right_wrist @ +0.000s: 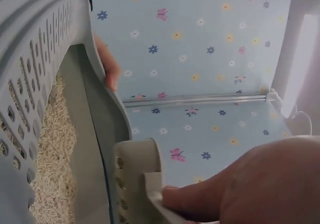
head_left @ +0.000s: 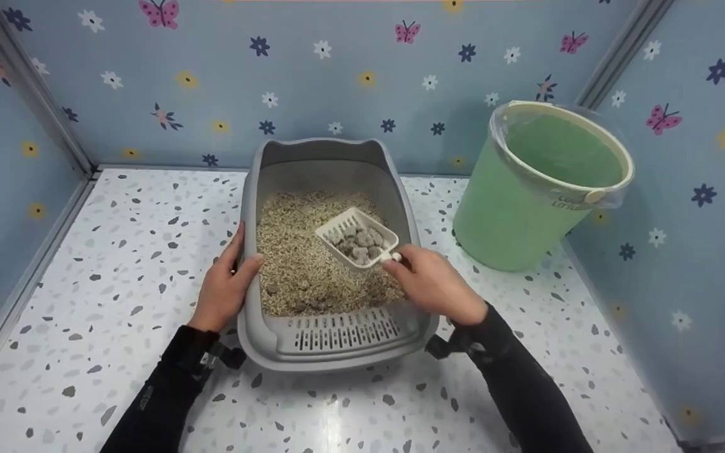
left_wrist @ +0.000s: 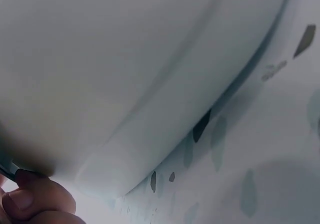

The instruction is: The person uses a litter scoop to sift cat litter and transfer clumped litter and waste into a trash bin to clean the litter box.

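My right hand [head_left: 435, 282] grips the short handle of a cream slotted litter scoop [head_left: 339, 228], seen from behind in the right wrist view. Several grey clumps [head_left: 362, 242] lie in the scoop, which is held over the right half of a grey litter box [head_left: 328, 362]. Tan pellet litter [head_left: 299, 251] covers the floor of the box, with a few darker clumps near its front. On the box's left side wall, my left hand [head_left: 227, 283] holds the rim, thumb on the inner side and fingers outside. The left wrist view shows its fingers [left_wrist: 45, 196] against the box's outer wall.
A green bin [head_left: 501, 220] with a clear liner over its cream rim stands to the right, behind my right hand. Blue flowered panels [head_left: 312, 75] enclose the back and both sides. White speckled flooring [head_left: 129, 270] lies around the box.
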